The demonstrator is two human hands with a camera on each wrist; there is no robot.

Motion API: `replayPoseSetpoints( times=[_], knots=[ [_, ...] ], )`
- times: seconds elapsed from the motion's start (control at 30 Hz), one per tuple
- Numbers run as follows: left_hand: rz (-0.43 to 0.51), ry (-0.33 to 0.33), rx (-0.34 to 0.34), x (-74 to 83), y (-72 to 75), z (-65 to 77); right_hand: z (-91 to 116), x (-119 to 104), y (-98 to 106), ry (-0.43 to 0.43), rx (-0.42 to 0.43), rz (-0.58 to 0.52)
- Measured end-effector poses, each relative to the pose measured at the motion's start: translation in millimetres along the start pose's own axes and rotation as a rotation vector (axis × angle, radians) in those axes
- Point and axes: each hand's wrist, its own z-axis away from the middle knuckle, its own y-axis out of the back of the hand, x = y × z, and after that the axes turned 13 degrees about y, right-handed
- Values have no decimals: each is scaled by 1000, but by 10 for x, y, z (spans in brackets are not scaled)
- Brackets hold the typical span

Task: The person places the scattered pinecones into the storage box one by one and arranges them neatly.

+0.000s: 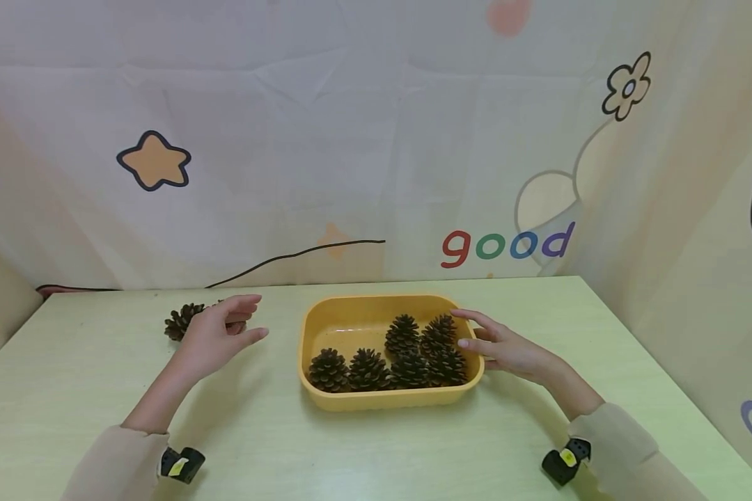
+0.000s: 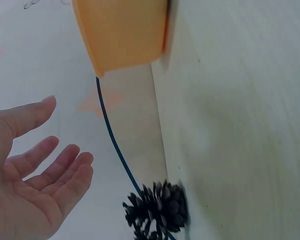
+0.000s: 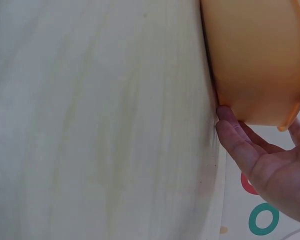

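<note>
A yellow plastic tub (image 1: 382, 400) stands on the table with several brown pine cones (image 1: 407, 369) in its front and right part. My right hand (image 1: 507, 351) holds the tub's right side. In the right wrist view its fingers (image 3: 237, 140) lie against the outer wall, while the thumb reaches over the rim. To the left of the tub, my left hand (image 1: 216, 337) is in the air with its fingers apart and nothing between them. Loose pine cones (image 1: 182, 322) lie just behind that hand, which partly hides them; the left wrist view shows dark pine cones (image 2: 162, 207) too.
The pale green table (image 1: 351, 459) ends at a printed cloth backdrop (image 1: 288, 174) along the back. Another cloth side (image 1: 695, 278) rises at the right. Each sleeve cuff has a small black device (image 1: 183, 465) near it.
</note>
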Motion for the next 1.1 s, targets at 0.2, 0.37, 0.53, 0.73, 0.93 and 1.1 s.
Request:
replayPoseSetpoints(
  times=[0.2,0.37,0.53,0.73,0.93,1.1],
  knots=[
    [2,5,29,-160,88,2,4,-2,-8,8,-2,-6],
    [-5,19,46,-278,170,-11,6,-1,-7,8,-1,-7],
    [-10,33,57,-370,235,-21,7,9,1,7,-1,-9],
    [-16,39,83,-454,288,-49,4,15,9,12,-1,-16],
    [-32,58,87,-542,330,-81,2,12,7,9,3,-14],
    [-57,101,79,-614,371,-115,3,12,5,5,6,-8]
  ],
)
